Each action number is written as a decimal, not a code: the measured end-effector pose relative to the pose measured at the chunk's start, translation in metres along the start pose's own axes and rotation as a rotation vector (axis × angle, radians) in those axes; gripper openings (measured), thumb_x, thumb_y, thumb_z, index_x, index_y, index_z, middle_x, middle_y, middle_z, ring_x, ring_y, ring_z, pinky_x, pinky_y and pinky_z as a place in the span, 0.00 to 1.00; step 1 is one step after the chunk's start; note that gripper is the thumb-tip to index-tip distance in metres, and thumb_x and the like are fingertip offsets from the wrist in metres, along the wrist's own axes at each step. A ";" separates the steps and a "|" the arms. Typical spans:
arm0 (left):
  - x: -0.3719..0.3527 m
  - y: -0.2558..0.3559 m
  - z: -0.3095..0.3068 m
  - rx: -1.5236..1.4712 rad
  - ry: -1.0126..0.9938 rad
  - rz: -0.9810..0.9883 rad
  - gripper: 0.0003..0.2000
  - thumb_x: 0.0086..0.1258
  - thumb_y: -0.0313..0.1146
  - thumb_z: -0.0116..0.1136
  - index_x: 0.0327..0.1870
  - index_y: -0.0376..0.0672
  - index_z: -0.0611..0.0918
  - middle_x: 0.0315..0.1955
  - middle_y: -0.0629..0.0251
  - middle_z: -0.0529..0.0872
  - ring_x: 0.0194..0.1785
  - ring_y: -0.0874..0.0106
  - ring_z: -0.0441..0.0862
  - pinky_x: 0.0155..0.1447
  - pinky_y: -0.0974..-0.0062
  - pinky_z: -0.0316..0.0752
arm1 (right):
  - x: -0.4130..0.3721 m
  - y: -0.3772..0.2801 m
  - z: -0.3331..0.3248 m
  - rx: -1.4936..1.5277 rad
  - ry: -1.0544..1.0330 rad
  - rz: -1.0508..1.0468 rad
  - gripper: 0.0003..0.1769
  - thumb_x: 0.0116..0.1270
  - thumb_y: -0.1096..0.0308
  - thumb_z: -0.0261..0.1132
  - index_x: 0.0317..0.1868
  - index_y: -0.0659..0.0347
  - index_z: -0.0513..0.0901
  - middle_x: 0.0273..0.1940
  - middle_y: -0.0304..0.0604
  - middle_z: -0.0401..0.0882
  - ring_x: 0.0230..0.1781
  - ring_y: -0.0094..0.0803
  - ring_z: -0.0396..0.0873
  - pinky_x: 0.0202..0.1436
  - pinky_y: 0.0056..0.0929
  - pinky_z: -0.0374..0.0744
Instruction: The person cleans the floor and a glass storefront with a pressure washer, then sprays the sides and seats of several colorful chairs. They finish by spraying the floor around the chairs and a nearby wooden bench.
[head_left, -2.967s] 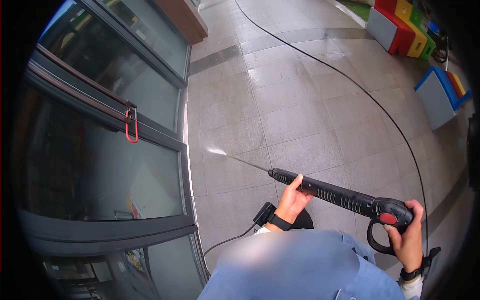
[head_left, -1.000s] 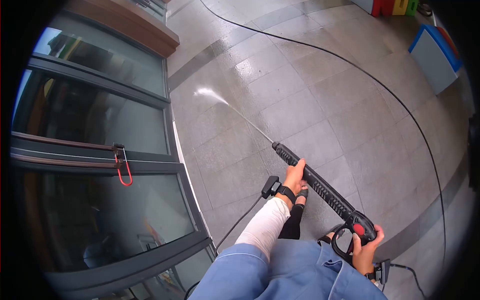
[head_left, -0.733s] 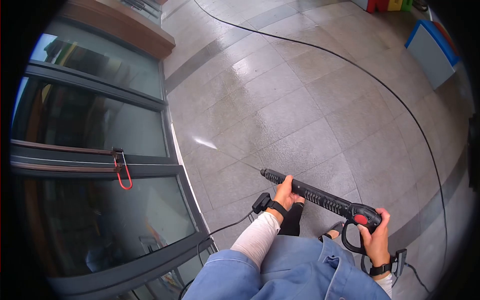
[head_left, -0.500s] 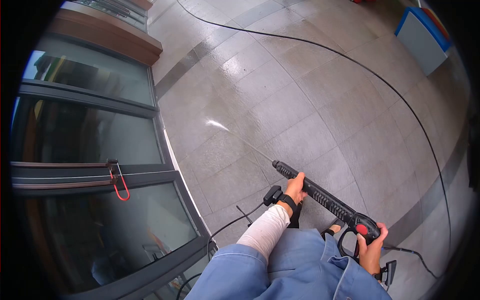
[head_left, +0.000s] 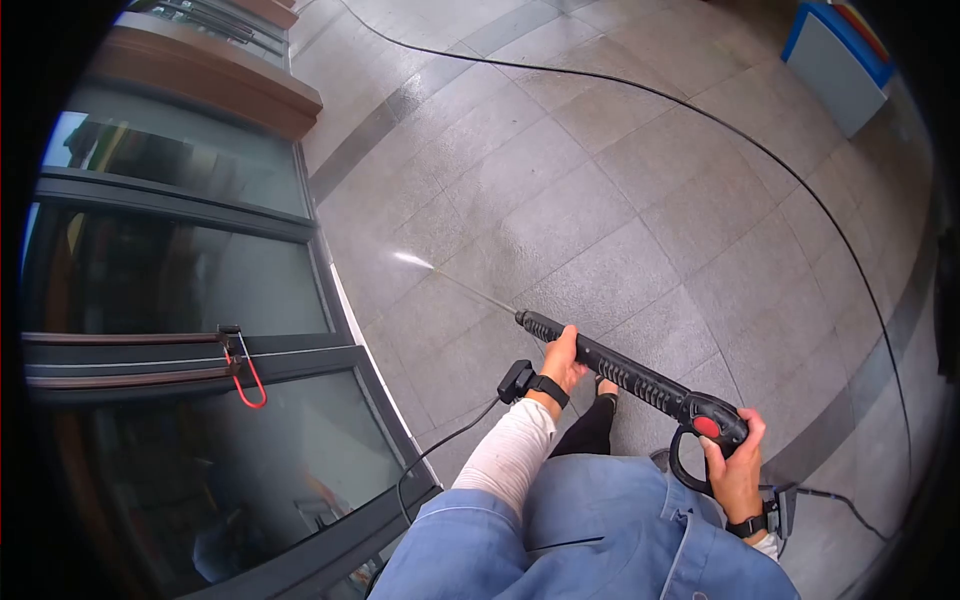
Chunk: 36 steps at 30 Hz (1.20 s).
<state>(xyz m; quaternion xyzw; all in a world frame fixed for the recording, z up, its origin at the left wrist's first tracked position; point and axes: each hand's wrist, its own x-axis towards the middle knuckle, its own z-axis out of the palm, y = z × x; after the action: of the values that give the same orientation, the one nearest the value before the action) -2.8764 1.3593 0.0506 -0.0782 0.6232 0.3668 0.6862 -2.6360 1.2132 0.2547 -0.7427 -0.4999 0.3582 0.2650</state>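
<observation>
A black pressure washer gun (head_left: 640, 383) with a red round spot on its rear body lies across my front, its thin metal lance pointing up and left. My left hand (head_left: 563, 360) is wrapped round the ribbed front barrel. At the back, my right hand (head_left: 735, 467) grips the rear handle by the trigger guard; the trigger finger is partly hidden. White spray (head_left: 412, 260) leaves the lance tip above the wet grey floor tiles (head_left: 600, 270). Each wrist wears a black strap with a small device.
Dark-framed glass doors (head_left: 200, 280) stand along the left, with a red U-shaped lock (head_left: 248, 385) on their handles. A black hose (head_left: 690, 103) curves over the tiles from the top to the right. A blue-and-grey board (head_left: 835, 75) stands at upper right.
The gun and both hands have shifted slightly left, and the spray has moved left and a little down towards the doors. One foot now shows further forward beneath the gun.
</observation>
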 end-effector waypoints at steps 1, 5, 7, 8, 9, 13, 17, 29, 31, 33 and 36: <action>0.000 0.000 0.004 0.044 -0.047 0.013 0.14 0.60 0.37 0.50 0.38 0.34 0.68 0.28 0.60 0.74 0.27 0.65 0.77 0.29 0.60 0.76 | -0.010 0.006 0.008 -0.048 0.065 -0.071 0.31 0.53 0.74 0.63 0.54 0.65 0.56 0.41 0.56 0.68 0.41 0.44 0.71 0.49 0.35 0.68; -0.020 0.000 0.078 0.211 -0.223 0.128 0.16 0.59 0.39 0.53 0.35 0.32 0.70 0.27 0.61 0.75 0.28 0.67 0.76 0.31 0.63 0.76 | -0.047 0.049 0.012 0.109 0.321 0.058 0.32 0.53 0.76 0.62 0.55 0.65 0.53 0.42 0.54 0.67 0.41 0.40 0.71 0.48 0.35 0.68; -0.015 -0.007 0.080 0.229 -0.271 0.142 0.16 0.59 0.41 0.55 0.33 0.34 0.70 0.26 0.62 0.75 0.28 0.68 0.77 0.31 0.64 0.76 | -0.051 0.057 0.009 0.101 0.297 0.073 0.32 0.53 0.75 0.63 0.55 0.65 0.53 0.41 0.53 0.67 0.41 0.39 0.70 0.48 0.34 0.68; -0.023 -0.016 0.072 0.226 -0.261 0.116 0.14 0.60 0.40 0.54 0.31 0.36 0.71 0.25 0.63 0.75 0.27 0.69 0.76 0.31 0.64 0.76 | -0.051 0.056 -0.007 0.091 0.263 0.078 0.32 0.53 0.75 0.63 0.55 0.65 0.53 0.40 0.53 0.67 0.40 0.39 0.70 0.48 0.34 0.68; -0.026 -0.029 0.056 0.142 -0.196 0.092 0.12 0.60 0.39 0.53 0.28 0.38 0.71 0.25 0.63 0.75 0.26 0.69 0.76 0.29 0.65 0.76 | -0.045 0.030 -0.017 0.192 0.180 0.178 0.32 0.53 0.74 0.64 0.54 0.65 0.54 0.40 0.53 0.69 0.38 0.39 0.72 0.45 0.33 0.70; -0.017 -0.108 -0.065 -0.012 -0.002 -0.211 0.10 0.63 0.36 0.46 0.38 0.38 0.68 0.33 0.58 0.76 0.35 0.63 0.78 0.39 0.55 0.76 | -0.047 0.044 -0.039 0.012 -0.012 0.037 0.31 0.51 0.72 0.65 0.52 0.63 0.57 0.36 0.57 0.74 0.35 0.50 0.76 0.38 0.36 0.74; -0.028 -0.137 -0.069 0.077 0.113 -0.353 0.14 0.65 0.38 0.43 0.44 0.37 0.68 0.38 0.58 0.75 0.41 0.61 0.77 0.42 0.52 0.75 | -0.076 0.072 -0.046 -0.030 -0.110 0.149 0.30 0.51 0.69 0.66 0.51 0.62 0.58 0.33 0.58 0.76 0.35 0.52 0.77 0.37 0.38 0.74; -0.029 -0.148 0.144 0.582 -0.427 -0.035 0.16 0.59 0.42 0.56 0.34 0.37 0.72 0.28 0.64 0.77 0.29 0.70 0.77 0.32 0.64 0.74 | -0.118 0.107 -0.040 0.279 0.627 0.334 0.32 0.54 0.76 0.60 0.56 0.64 0.53 0.45 0.50 0.66 0.45 0.35 0.69 0.51 0.30 0.67; -0.014 -0.142 0.073 0.468 -0.275 -0.117 0.14 0.60 0.43 0.54 0.35 0.40 0.72 0.29 0.64 0.78 0.31 0.69 0.77 0.34 0.65 0.74 | -0.109 0.105 -0.043 0.122 0.416 0.254 0.31 0.53 0.74 0.63 0.54 0.63 0.56 0.39 0.52 0.73 0.39 0.40 0.75 0.46 0.31 0.71; -0.001 -0.142 -0.009 0.264 -0.094 -0.279 0.12 0.63 0.40 0.48 0.38 0.40 0.70 0.32 0.60 0.78 0.36 0.65 0.78 0.36 0.60 0.76 | -0.098 0.098 -0.039 0.067 0.159 0.247 0.31 0.51 0.70 0.65 0.52 0.62 0.58 0.36 0.57 0.75 0.34 0.50 0.77 0.39 0.36 0.74; -0.024 -0.149 -0.070 0.213 0.074 -0.417 0.15 0.66 0.40 0.40 0.43 0.36 0.69 0.38 0.55 0.77 0.43 0.59 0.77 0.47 0.54 0.74 | -0.100 0.091 -0.041 -0.037 -0.030 0.229 0.31 0.51 0.68 0.66 0.52 0.62 0.58 0.35 0.58 0.76 0.34 0.52 0.77 0.37 0.38 0.74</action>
<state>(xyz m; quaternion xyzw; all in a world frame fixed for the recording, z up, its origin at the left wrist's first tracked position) -2.8418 1.2025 0.0056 -0.1458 0.6534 0.1463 0.7283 -2.5773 1.0858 0.2371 -0.7942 -0.4222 0.3882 0.2010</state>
